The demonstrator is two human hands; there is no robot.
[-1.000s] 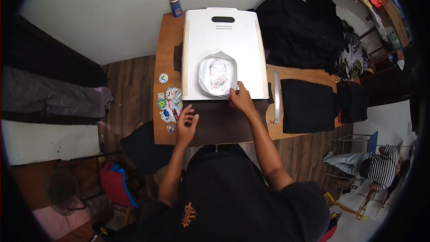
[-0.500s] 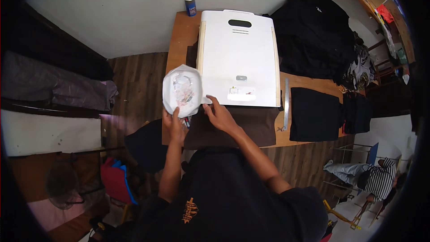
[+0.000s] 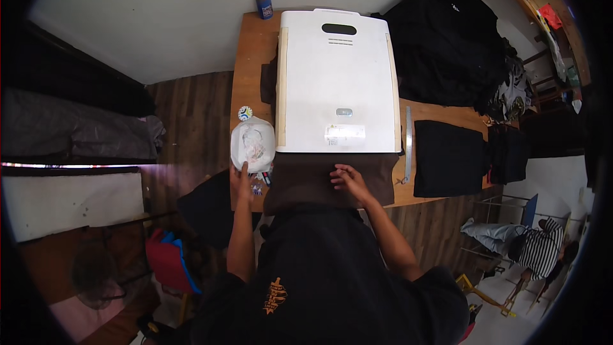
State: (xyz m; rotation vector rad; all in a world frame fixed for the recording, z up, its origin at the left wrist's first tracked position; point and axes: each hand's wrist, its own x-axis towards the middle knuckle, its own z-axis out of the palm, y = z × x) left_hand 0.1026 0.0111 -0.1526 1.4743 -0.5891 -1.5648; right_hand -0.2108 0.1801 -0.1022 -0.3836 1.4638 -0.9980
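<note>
A white sheet with a printed design [image 3: 253, 144] lies on the left part of the wooden table [image 3: 249, 57]. My left hand [image 3: 241, 181] rests at its near edge, fingertips touching it. My right hand [image 3: 347, 180] lies on the brown fabric [image 3: 306, 182] that hangs out from under the large white machine [image 3: 337, 83], fingers loosely bent, holding nothing. The machine's white top covers most of the fabric.
A blue spray can [image 3: 264, 2] stands at the table's far corner. A metal ruler [image 3: 407, 144] and a folded black cloth [image 3: 448, 158] lie to the right. Black garments [image 3: 447, 38] pile at the back right. A round sticker [image 3: 245, 113] sits beside the sheet.
The white sheet went from the machine's top, across to the left, and now lies on the table. My right hand dropped onto the brown fabric.
</note>
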